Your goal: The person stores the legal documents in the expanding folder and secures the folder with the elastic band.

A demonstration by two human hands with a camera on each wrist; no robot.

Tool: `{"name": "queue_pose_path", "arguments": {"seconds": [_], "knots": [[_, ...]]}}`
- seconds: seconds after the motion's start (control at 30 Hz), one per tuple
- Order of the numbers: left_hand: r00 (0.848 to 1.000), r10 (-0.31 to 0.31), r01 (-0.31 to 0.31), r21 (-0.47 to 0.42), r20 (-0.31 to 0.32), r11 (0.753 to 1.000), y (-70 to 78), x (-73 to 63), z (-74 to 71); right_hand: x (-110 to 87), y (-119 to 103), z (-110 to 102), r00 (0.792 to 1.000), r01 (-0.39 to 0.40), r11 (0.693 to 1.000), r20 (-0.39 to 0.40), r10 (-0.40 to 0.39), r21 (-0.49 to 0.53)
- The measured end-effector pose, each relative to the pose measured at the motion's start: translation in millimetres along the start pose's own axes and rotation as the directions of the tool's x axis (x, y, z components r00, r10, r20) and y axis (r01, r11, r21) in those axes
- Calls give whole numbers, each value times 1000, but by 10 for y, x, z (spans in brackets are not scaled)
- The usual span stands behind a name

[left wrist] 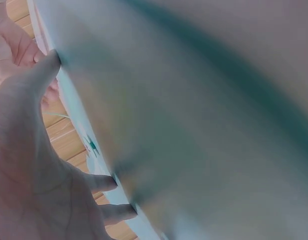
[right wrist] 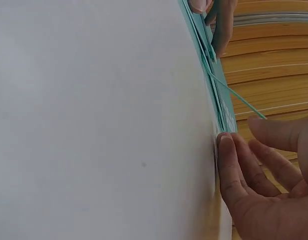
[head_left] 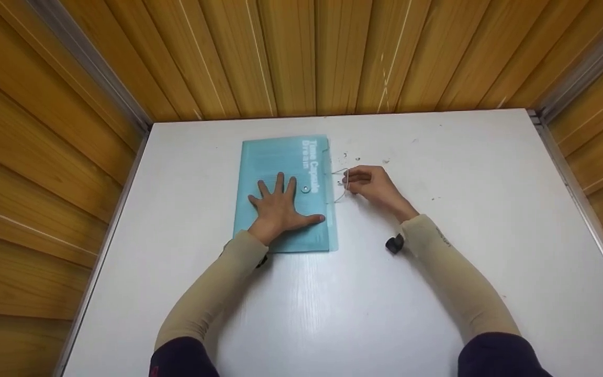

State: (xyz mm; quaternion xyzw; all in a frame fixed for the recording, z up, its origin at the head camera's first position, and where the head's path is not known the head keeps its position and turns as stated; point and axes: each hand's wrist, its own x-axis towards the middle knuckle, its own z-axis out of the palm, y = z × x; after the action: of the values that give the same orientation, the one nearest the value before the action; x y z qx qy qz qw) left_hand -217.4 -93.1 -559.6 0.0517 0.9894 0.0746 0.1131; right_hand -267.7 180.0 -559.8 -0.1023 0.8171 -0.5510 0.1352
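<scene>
A teal plastic document folder point(head_left: 280, 154) with white lettering lies flat on the white table. My left hand point(head_left: 276, 209) is spread over its lower middle, fingers apart, pressing it down; the left wrist view shows fingertips point(left wrist: 125, 212) against its surface. From the folder's right edge an elastic cord point(head_left: 339, 201) stretches out in a loop. My right hand point(head_left: 376, 184) holds the far end of this loop, just off that edge. In the right wrist view, the green cord point(right wrist: 238, 97) runs taut from the folder's layered edge to the thumb. A round button point(head_left: 305, 189) sits near the folder's right side.
The white table point(head_left: 364, 303) extends around the folder. Small dark marks point(head_left: 357, 158) dot its surface right of the folder. Wood-panel walls point(head_left: 291, 57) stand behind and at both sides. A black wrist device point(head_left: 394, 244) hangs beside the right sleeve.
</scene>
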Motion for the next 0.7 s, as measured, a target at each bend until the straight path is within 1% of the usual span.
{"name": "queue_pose_path", "arguments": {"seconds": [0.07,0.13,0.33,0.47,0.7], "knots": [[1000,3,-3,12,1,1000,6,4,-10,11,-3,5,1000,27,1000,13,-27,7],[1000,5,-5,20,-3,1000,3,2,-7,19,-17,20,999,37,999,19,-37,8],[1000,2,-2,-8,-19,1000,-17,-26,7,61,-67,135,999,44,999,11,-45,11],[1000,-3,2,-15,-15,1000,-17,-29,10,91,-94,236,998,62,998,14,-61,-9],[1000,-1,1,-19,-12,1000,-1,-15,-7,140,-164,341,993,112,993,-16,-113,-48]]}}
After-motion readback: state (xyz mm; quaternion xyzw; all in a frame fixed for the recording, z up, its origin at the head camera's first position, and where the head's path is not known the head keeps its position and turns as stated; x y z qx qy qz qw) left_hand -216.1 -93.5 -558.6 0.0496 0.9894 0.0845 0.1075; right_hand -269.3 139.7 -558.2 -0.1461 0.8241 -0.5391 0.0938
